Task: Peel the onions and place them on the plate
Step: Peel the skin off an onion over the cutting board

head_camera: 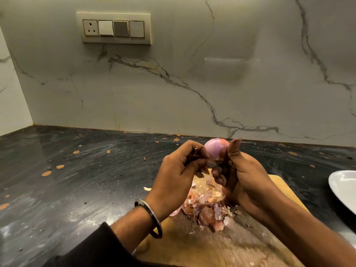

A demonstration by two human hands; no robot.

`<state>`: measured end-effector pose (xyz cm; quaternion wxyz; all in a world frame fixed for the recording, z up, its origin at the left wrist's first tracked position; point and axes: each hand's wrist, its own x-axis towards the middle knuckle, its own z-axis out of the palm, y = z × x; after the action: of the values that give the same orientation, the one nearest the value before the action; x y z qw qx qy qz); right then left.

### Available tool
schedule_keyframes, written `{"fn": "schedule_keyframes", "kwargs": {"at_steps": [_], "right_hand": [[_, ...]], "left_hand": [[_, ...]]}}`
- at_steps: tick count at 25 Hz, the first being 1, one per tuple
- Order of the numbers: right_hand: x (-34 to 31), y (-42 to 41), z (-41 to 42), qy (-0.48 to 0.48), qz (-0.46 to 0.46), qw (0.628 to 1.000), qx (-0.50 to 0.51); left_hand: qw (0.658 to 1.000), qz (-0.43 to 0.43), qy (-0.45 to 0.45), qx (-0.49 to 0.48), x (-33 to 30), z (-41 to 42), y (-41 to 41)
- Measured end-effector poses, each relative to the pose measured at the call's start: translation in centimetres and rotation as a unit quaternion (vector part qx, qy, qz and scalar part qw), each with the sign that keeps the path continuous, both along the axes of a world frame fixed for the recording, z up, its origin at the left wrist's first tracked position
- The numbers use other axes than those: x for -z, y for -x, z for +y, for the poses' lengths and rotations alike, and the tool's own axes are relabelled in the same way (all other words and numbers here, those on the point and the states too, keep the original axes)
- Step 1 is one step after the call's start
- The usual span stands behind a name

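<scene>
Pink, smooth, round peeled onion (pixel 215 151) held up above the far end of a pale wooden cutting board (pixel 192 245), clear of the board and of the plate. Gripped by the right hand (pixel 244 176): thumb upright against the onion's right side, fingers curled beneath and behind it near the root end. Just left of the onion, the left hand (pixel 177 170), fingers curled and pinching a thin strip of dry reddish-brown skin (pixel 192 157), fingertips close to the onion's lower left side; cannot tell whether the strip remains attached. On the left wrist, a plain metal bangle (pixel 152 218), and below it the cuff of a black sleeve (pixel 92 247).

Under the hands, a loose heap of pink and tan onion peels (pixel 208 205) lying on the board, a few scraps spilling just off its left edge. Board resting on a dark, scuffed stone bench (pixel 77 180) dotted with small orange flecks. At the right edge, only partly in view, a white plate (pixel 344 187) sitting on the bench near the board's right side, well apart from the onion.

Behind, a white marble-patterned wall (pixel 192 83) with grey veins, carrying a cream switch panel (pixel 113 27) with one socket and three switches at upper left.
</scene>
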<state>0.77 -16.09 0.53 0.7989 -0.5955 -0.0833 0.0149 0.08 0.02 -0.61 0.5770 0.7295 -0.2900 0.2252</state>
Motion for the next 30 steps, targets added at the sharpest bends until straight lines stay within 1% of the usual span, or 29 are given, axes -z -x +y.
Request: {"fn": "schedule_keyframes", "kwargs": {"at_steps": [3, 6, 10, 12, 13, 15, 16, 17, 18, 19, 20, 21, 22, 24, 27, 30], "right_hand": [[-0.1, 0.1, -0.1, 0.010, 0.001, 1.000, 0.008], [-0.1, 0.2, -0.1, 0.030, -0.011, 0.999, 0.022], [-0.2, 0.4, -0.2, 0.061, -0.042, 0.997, 0.022], [-0.3, 0.4, -0.3, 0.066, -0.066, 0.996, 0.016], [-0.3, 0.4, -0.3, 0.068, -0.076, 0.995, 0.015], [-0.3, 0.3, -0.5, 0.068, -0.087, 0.994, 0.022], [-0.3, 0.3, -0.5, 0.069, -0.092, 0.993, 0.024], [-0.2, 0.3, -0.6, 0.074, -0.097, 0.992, 0.023], [-0.2, 0.3, -0.5, 0.079, -0.103, 0.991, 0.019], [-0.1, 0.3, -0.5, 0.084, -0.110, 0.990, 0.014], [0.0, 0.3, -0.4, 0.089, -0.119, 0.989, 0.011], [0.1, 0.3, -0.4, 0.097, -0.130, 0.987, 0.013], [0.2, 0.3, -0.4, 0.105, -0.139, 0.985, 0.018], [0.2, 0.1, -0.5, 0.113, -0.148, 0.982, 0.031], [0.2, 0.2, -0.6, 0.134, -0.163, 0.977, 0.042], [0.3, 0.2, -0.6, 0.132, -0.175, 0.975, 0.046]], "left_hand": [[0.999, 0.040, -0.013, -0.010, 0.3, -0.1, 0.2], [0.995, 0.075, -0.059, -0.041, 0.4, 0.1, 0.2], [0.986, 0.082, -0.132, -0.061, 0.5, 0.1, 0.1], [0.986, 0.087, -0.138, -0.040, 0.5, 0.0, 0.3], [0.987, 0.079, -0.135, -0.045, 0.5, 0.0, 0.3], [0.987, 0.049, -0.114, -0.106, 0.2, 0.3, 0.2], [0.986, 0.042, -0.090, -0.136, 0.0, 0.5, 0.0], [0.988, 0.052, -0.048, -0.139, -0.3, 0.8, -0.2], [0.991, 0.084, 0.006, -0.102, -0.5, 0.9, -0.3], [0.989, 0.131, 0.051, -0.038, -0.6, 1.0, -0.4], [0.980, 0.176, 0.082, 0.032, -0.7, 1.1, -0.5], [0.970, 0.207, 0.099, 0.084, -0.7, 1.0, -0.4], [0.963, 0.220, 0.106, 0.114, -0.6, 0.9, -0.3], [0.959, 0.219, 0.119, 0.132, -0.6, 0.8, -0.4], [0.966, 0.198, 0.123, 0.115, -0.6, 1.0, -0.7], [0.968, 0.183, 0.130, 0.108, -0.6, 0.8, -0.5]]}}
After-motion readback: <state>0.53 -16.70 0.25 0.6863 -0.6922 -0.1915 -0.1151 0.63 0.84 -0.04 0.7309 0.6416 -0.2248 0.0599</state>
